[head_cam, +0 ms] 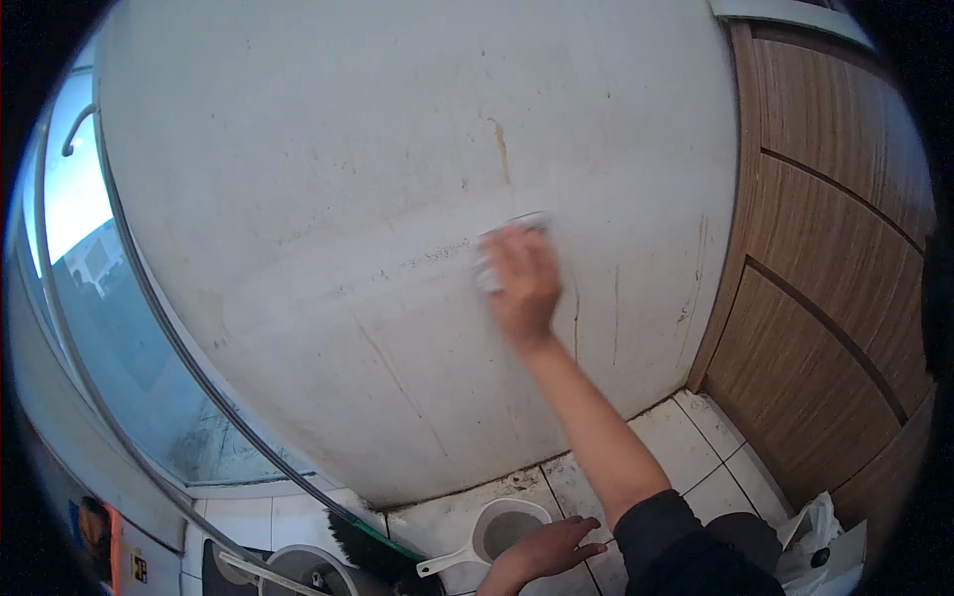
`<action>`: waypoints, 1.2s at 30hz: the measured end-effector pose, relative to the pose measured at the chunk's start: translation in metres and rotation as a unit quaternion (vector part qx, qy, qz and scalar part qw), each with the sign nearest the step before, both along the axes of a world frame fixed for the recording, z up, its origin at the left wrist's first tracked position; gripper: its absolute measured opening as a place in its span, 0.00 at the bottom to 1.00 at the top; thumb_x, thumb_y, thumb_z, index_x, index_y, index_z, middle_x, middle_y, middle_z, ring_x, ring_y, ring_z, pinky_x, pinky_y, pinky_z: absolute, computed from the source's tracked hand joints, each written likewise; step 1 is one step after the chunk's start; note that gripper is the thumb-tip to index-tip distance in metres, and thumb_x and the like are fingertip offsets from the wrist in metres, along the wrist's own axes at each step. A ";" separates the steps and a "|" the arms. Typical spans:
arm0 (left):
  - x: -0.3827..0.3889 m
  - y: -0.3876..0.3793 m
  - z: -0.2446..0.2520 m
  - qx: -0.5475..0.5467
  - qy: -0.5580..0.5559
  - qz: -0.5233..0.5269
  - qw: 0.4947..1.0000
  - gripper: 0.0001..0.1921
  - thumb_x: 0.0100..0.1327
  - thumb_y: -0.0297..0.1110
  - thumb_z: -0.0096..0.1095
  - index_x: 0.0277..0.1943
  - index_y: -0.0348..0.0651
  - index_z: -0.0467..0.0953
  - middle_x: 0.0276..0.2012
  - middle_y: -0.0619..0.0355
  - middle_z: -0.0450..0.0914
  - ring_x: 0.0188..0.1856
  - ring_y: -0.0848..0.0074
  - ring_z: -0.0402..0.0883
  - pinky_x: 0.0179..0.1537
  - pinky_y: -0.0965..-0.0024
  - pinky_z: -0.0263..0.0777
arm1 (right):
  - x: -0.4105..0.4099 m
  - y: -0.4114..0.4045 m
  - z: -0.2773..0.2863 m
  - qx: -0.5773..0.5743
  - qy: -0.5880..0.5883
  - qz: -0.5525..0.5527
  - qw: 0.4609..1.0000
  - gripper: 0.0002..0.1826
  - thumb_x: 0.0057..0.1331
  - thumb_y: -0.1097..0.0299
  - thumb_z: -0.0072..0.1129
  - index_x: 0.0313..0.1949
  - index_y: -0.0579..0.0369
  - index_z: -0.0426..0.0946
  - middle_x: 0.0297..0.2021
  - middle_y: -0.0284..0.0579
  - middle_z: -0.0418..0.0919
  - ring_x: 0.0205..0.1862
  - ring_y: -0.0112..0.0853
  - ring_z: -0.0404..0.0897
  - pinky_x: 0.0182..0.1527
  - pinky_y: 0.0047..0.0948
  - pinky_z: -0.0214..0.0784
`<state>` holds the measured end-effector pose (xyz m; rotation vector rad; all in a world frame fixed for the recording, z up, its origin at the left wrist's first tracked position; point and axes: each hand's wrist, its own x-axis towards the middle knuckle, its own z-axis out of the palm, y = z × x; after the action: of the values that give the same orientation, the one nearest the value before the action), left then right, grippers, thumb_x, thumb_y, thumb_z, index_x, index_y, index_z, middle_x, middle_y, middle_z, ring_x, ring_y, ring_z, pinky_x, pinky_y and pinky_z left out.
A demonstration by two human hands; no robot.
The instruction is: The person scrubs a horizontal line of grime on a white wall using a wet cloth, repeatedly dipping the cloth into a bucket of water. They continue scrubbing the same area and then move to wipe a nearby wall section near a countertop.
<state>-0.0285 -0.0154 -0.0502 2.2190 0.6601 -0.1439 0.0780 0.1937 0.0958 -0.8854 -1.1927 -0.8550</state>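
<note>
My right hand [522,287] presses a whitish cloth or pad [488,272], blurred by motion, flat against a stained white wall [358,194]. Brown drip marks run down the wall above and below the hand, and a band of dark specks lies just left of it. Low down, my left hand [548,549] hangs with its fingers apart and nothing visible in it, over the edge of a white plastic dipper [447,559]. The dipper stands on the tiled floor and holds greyish liquid. The palm side of both hands is hidden.
A wooden door [827,216] is at the right. Below it stand a white box and plastic bag [820,529]. A dark-bristled broom [373,547] and a grey bucket [309,566] are at the bottom left. A metal-framed glass door [119,328] borders the left side.
</note>
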 end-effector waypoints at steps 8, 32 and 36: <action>0.005 -0.002 0.006 0.016 -0.030 -0.003 0.999 0.29 0.68 0.54 0.47 0.60 0.38 0.65 0.52 0.40 0.74 0.52 0.48 0.75 0.53 0.55 0.70 | 0.020 -0.006 0.012 0.040 -0.205 0.022 0.978 0.12 0.53 0.73 0.59 0.38 0.50 0.81 0.40 0.38 0.80 0.46 0.34 0.78 0.43 0.32 0.76; -0.002 -0.006 0.014 0.003 -0.012 0.017 1.000 0.29 0.68 0.54 0.48 0.58 0.36 0.66 0.52 0.39 0.73 0.53 0.50 0.75 0.53 0.57 0.69 | 0.031 -0.006 0.019 0.028 -0.195 -0.021 0.980 0.15 0.52 0.77 0.56 0.39 0.49 0.81 0.43 0.37 0.79 0.49 0.36 0.77 0.47 0.33 0.75; 0.000 -0.002 0.015 0.020 -0.018 0.010 1.000 0.29 0.69 0.54 0.47 0.59 0.37 0.66 0.52 0.40 0.73 0.51 0.49 0.76 0.52 0.57 0.70 | 0.124 -0.014 0.023 -0.005 0.023 -0.130 0.991 0.20 0.49 0.82 0.57 0.41 0.50 0.81 0.42 0.40 0.79 0.46 0.39 0.76 0.45 0.35 0.73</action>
<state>-0.0284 -0.0174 -0.0350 2.2463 0.6708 -0.0806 0.2022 0.1800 0.1189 -1.0797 -1.0559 -1.0313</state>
